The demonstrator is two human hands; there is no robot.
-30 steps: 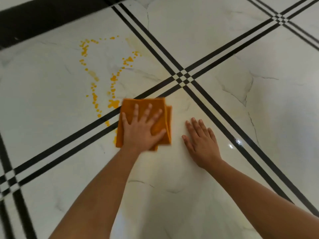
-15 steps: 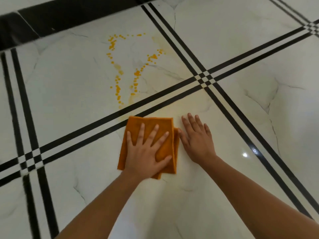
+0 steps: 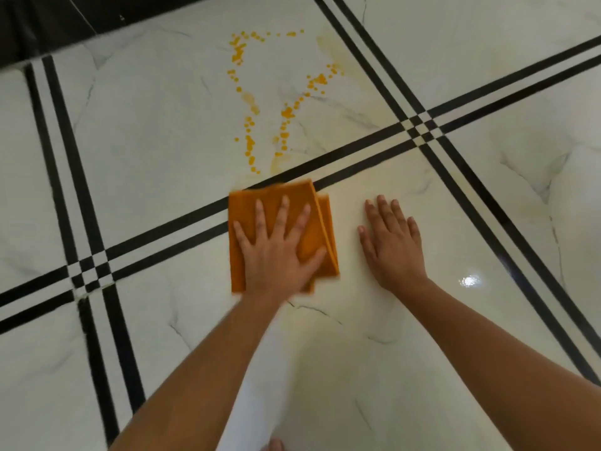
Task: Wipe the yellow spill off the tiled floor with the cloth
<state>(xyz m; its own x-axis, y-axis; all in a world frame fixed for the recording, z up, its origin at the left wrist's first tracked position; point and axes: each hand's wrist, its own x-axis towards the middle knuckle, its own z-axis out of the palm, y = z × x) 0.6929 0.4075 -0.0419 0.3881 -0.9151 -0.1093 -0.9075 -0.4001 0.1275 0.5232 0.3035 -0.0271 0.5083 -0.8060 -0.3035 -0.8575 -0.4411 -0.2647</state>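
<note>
Our cloth [image 3: 242, 209] has slid up toward the yellow spill [image 3: 250, 144] upper-middle, left hand [image 3: 276, 255] splayed flat on it, right hand [image 3: 393, 252] flat on tile [image 3: 455, 222]; looks floppy, so we'd press mid-cloth.

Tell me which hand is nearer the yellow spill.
Left. The left hand lies flat on the orange cloth, just short of the yellow spill's nearest drops. The right hand rests flat on bare tile to the cloth's right, farther from the spill.

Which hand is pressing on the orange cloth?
The left hand, fingers spread flat on the cloth; the right hand rests on bare tile beside it.
</note>
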